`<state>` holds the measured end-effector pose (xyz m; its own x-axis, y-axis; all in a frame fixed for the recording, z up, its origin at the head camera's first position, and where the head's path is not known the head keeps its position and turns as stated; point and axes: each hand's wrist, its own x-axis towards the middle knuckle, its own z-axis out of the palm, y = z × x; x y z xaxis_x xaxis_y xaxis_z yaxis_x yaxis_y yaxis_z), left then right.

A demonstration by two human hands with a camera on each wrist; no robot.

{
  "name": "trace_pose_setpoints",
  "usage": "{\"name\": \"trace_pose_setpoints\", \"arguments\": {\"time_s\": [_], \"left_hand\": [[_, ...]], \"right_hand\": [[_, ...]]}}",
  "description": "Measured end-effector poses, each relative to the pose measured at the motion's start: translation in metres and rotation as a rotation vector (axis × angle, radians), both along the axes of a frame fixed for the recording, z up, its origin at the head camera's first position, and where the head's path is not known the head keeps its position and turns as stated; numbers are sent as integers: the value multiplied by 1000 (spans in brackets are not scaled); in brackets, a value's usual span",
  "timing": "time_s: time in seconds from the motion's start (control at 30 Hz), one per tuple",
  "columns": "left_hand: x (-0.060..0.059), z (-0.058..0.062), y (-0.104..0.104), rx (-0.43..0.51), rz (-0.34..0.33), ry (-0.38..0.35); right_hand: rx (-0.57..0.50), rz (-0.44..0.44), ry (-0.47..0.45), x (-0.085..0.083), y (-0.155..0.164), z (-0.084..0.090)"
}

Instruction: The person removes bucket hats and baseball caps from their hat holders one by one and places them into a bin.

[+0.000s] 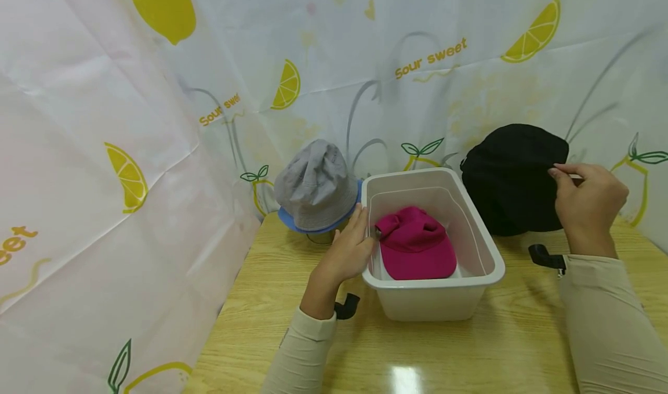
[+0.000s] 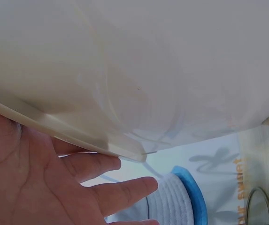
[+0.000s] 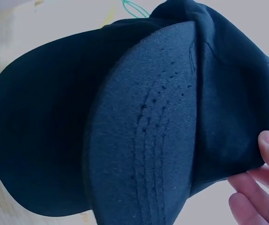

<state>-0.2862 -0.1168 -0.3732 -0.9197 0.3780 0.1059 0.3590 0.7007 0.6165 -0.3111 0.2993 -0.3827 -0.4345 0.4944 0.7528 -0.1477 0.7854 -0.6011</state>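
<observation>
My left hand (image 1: 348,252) lies along the left rim of a white plastic bin (image 1: 433,298); in the left wrist view its fingers (image 2: 125,193) are extended and spread beside the outer wall. Inside the bin rests a magenta baseball cap (image 1: 417,255), brim toward me. My right hand (image 1: 590,199) pinches the crown edge of a black baseball cap (image 1: 532,179) between thumb and fingers, right of the bin. The right wrist view shows the held cap (image 3: 233,112) overlapping a second dark cap (image 3: 40,126), whose brim points left.
A grey bucket hat (image 1: 315,188) over a blue-brimmed hat (image 1: 292,221) sits behind left of the bin, on a wire stand (image 1: 319,238). A lemon-printed curtain (image 1: 313,51) borders the wooden table (image 1: 276,324) at the back and left.
</observation>
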Motion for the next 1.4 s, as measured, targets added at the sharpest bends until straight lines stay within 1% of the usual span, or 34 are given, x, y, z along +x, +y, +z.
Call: {"name": "trace_pose_setpoints", "arguments": {"time_s": [0.1, 0.2, 0.3, 0.43, 0.57, 0.93, 0.97, 1.1, 1.27, 1.4], "left_hand": [[0, 1, 0, 2, 0, -5], [0, 1, 0, 2, 4, -5], [0, 2, 0, 1, 2, -5], [1, 2, 0, 1, -5, -2], [2, 3, 0, 2, 0, 3], [1, 1, 1, 8, 1, -4], [1, 1, 1, 10, 0, -3], [0, 1, 1, 15, -3, -2], [0, 1, 1, 22, -8, 4], [0, 1, 0, 17, -14, 2]], "right_hand": [[15, -16, 18, -1, -1, 1], [13, 10, 58, -2, -1, 3], [13, 36, 63, -2, 0, 4], [64, 24, 7, 0, 1, 7], [120, 14, -61, 1, 5, 15], [135, 10, -262, 8, 12, 46], [140, 10, -265, 8, 12, 49], [154, 8, -228, 5, 12, 60], [138, 10, -164, 3, 11, 67], [108, 1, -158, 0, 11, 70]]}}
